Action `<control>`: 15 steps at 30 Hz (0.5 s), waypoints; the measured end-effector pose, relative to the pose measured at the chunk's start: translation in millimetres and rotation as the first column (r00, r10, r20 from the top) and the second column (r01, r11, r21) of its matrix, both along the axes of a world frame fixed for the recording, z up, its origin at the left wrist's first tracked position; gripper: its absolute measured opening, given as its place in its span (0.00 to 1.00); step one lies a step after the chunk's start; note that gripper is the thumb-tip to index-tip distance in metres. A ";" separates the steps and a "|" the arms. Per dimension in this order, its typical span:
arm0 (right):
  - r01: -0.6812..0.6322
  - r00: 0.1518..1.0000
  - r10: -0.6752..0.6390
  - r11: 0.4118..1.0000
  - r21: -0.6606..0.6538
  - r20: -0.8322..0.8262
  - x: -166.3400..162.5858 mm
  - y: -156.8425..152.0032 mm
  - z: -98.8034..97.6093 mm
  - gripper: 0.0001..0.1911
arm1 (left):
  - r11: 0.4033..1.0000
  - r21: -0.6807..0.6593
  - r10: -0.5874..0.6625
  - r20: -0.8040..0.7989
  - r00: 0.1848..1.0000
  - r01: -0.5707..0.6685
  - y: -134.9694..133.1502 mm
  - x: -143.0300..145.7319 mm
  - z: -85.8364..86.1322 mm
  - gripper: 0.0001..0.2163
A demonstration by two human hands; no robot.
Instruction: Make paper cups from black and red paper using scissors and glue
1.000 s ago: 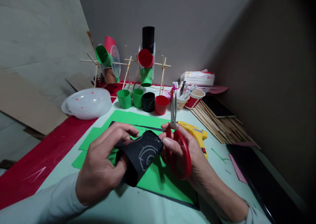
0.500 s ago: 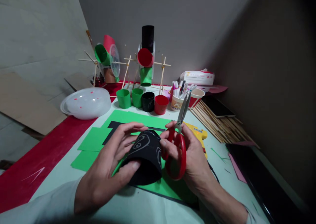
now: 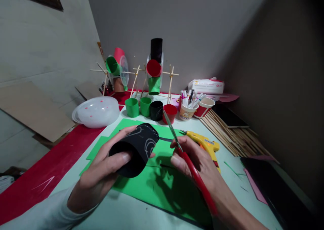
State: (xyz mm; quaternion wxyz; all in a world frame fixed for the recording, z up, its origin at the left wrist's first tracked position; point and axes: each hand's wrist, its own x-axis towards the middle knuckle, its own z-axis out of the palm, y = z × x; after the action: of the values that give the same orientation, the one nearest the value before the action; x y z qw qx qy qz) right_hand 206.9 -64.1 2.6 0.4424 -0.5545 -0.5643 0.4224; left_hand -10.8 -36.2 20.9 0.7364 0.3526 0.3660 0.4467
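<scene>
My left hand [image 3: 106,171] is wrapped round a rolled tube of black paper [image 3: 135,149] with white pencil curves drawn on it, held above the green paper sheets [image 3: 162,184]. My right hand [image 3: 199,162] grips red-handled scissors [image 3: 188,162], whose blades point up and away toward the row of small cups. The two hands are a little apart, and the scissors do not touch the black tube.
Green, black and red paper cups [image 3: 152,108] line the table behind the sheets. A yellow glue gun [image 3: 205,143] lies right of my hand. Behind stand stick frames with cups [image 3: 154,71], a cup of markers [image 3: 187,108], wooden sticks [image 3: 230,132] and a clear plastic bowl [image 3: 97,111].
My hands have drawn apart. The left one lifted the black tube leftward and turned it. The right one swung the scissors from upright to slanting away.
</scene>
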 end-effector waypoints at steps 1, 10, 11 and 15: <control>-0.019 0.999 0.019 1.000 -0.006 0.039 -0.5 -0.6 1.6 0.17 | 1.000 0.001 0.007 0.016 1.000 -0.007 -0.1 -1.0 0.8 0.38; -0.083 0.954 0.109 0.991 -0.101 0.278 -8.8 -5.2 10.8 0.15 | 0.990 0.138 -0.026 -0.036 0.999 0.031 5.8 -0.9 3.1 0.22; -0.082 0.953 0.107 0.992 -0.096 0.284 -8.8 -5.2 11.0 0.15 | 0.983 0.173 -0.053 -0.040 0.998 0.059 6.6 0.0 3.8 0.21; -0.088 0.957 0.105 0.993 -0.076 0.271 -8.5 -4.2 11.7 0.13 | 0.970 0.214 -0.104 -0.058 0.993 0.114 8.4 1.7 3.5 0.20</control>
State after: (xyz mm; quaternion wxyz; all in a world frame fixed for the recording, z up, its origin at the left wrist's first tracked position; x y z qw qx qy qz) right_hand 198.4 -68.4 14.3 0.3211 -0.5931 -0.6330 0.3801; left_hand -9.1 -27.9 24.3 0.7083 0.4605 0.3122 0.4344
